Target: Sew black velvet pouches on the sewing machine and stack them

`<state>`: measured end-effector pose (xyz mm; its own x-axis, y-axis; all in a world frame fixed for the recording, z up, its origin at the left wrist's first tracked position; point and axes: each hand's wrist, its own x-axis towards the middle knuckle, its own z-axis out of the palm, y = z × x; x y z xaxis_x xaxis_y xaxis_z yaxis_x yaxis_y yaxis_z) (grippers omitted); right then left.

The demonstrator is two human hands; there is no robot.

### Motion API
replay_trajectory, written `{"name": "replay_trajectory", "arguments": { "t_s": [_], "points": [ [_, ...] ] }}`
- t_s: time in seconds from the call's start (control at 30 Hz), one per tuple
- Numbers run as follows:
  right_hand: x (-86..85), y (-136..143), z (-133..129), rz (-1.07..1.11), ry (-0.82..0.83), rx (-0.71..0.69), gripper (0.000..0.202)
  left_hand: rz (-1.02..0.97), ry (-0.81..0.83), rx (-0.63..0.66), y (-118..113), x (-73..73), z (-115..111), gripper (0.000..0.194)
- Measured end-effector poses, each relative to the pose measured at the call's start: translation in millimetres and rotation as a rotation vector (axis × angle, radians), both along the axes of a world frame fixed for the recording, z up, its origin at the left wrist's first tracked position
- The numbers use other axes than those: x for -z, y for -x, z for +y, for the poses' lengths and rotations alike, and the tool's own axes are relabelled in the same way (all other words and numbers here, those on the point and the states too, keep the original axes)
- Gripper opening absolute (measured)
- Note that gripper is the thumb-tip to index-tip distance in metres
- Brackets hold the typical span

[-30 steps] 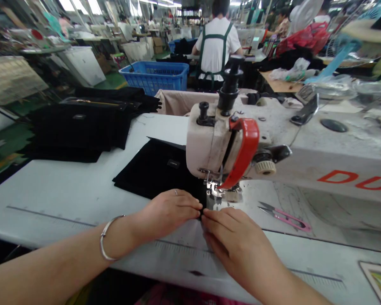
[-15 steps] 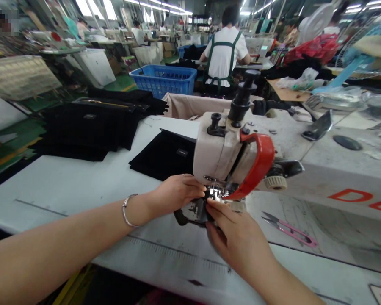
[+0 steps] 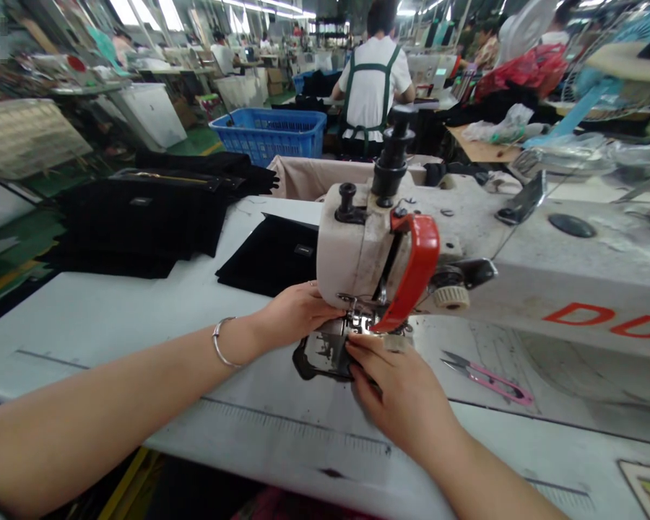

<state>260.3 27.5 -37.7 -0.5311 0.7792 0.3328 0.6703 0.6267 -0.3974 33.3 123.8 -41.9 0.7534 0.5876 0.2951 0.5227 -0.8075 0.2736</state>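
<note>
– Slid toward the far side, that flat black fabric panel [image 3: 271,256] with the small rectangular label [image 3: 304,250]! A second ago dark cloth reached back to the fingertips; now a worn, shiny metal plate [image 3: 328,350] shows there.

– So where's the panel lying?

– On the smooth white desk [image 3: 141,310], left of the off-white sewing machine [image 3: 344,253], its right part hidden behind the machine's head and the fingers.

– And the left hand [image 3: 295,314]?

– Moved farther with it! Fingers together, tips just beside the bright metal presser foot [image 3: 360,321]. Narrow grip, but I can't tell whether it pinches the cloth or only presses.

– Right hand [image 3: 404,379]?

– Near side of the foot, below the curved red lever [image 3: 419,267]. Fingers bunched, thumb near them, another narrow grip; whether anything's held, I can't tell.

– What's around them?

– Pink-handled metal thread snips [image 3: 487,373] to the right, a stack of black fabric pieces [image 3: 141,235] far left, and a blue plastic basket [image 3: 271,137] beyond.
</note>
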Motion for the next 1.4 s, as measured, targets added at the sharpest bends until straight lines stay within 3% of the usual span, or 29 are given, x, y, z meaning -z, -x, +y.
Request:
{"name": "replay_trajectory", "arguments": {
  "t_s": [0.23,0.33,0.47,0.67,0.83,1.07,1.4],
  "points": [
    [-3.8,0.6,-1.8,0.013,0.029,-0.002,0.027,0.128,0.092,0.084,0.6,-47.2,-12.1,0.03],
    [-3.1,-0.1,-3.4,0.0,0.033,-0.002,0.028,0.26,0.122,0.1,2.1,-56.0,-25.0,0.027],
    [-2.9,0.3,-3.7,-0.012,0.013,-0.002,0.028,0.317,0.044,0.064,8.2,-43.8,-40.3,0.033],
    [-4.7,1.3,-2.9,-0.022,-0.017,-0.024,0.028,0.14,0.08,0.08,19.7,-23.1,-45.5,0.039],
    [-5.2,1.5,-2.7,-0.045,-0.003,-0.029,0.027,0.145,0.074,0.09,19.7,-21.9,-49.6,0.042],
    [-5.5,0.8,-5.8,-0.028,-0.035,-0.025,0.024,0.148,0.031,-0.019,9.5,-17.4,-69.1,0.045],
    [-6.8,2.4,-7.1,-0.043,-0.02,-0.02,0.024,0.161,0.067,-0.03,10.2,-21.4,-68.2,0.045]
  ]
}}
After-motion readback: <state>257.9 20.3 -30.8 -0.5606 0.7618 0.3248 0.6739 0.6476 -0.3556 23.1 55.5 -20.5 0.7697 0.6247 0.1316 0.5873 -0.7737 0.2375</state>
